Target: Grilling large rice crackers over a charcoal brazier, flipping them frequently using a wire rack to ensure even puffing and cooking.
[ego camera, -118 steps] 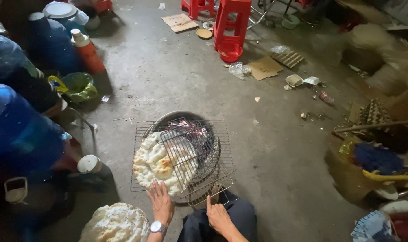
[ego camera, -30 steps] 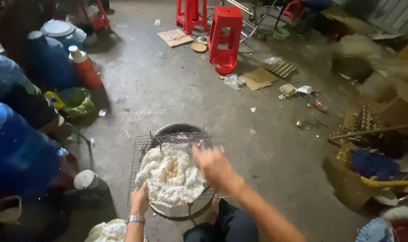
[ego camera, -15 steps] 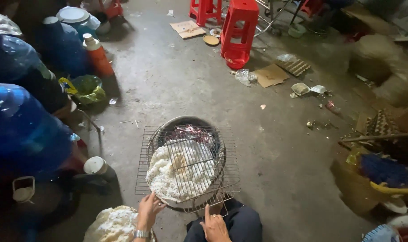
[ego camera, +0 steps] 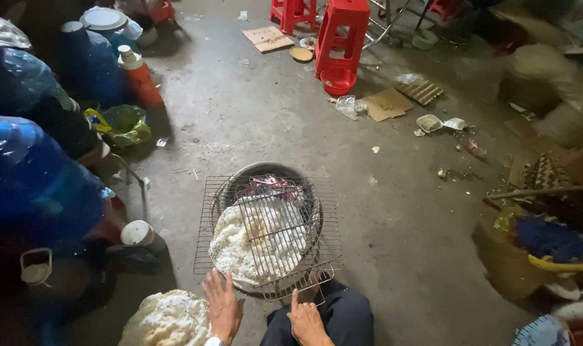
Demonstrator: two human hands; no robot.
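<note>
we see the left hand point(ego camera: 223, 306) spread flat and holding nothing, fingertips just short of the near edge of the wire grill rack point(ego camera: 267, 232). the right hand point(ego camera: 306, 322) is loosely curled with forefinger raised, its tip just under the rack's handle. the white puffed rice cracker point(ego camera: 256, 240) lies clamped in the rack just beyond both sets of fingers, over the round charcoal stove point(ego camera: 266, 173).

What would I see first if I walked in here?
Probably the wire grill in the middle of the floor, clamping a big bumpy white cracker over a round stove. Right below it, the left hand is spread open by the grill's near edge and the right hand is by the handle. Red stools stand out at the top.
</note>
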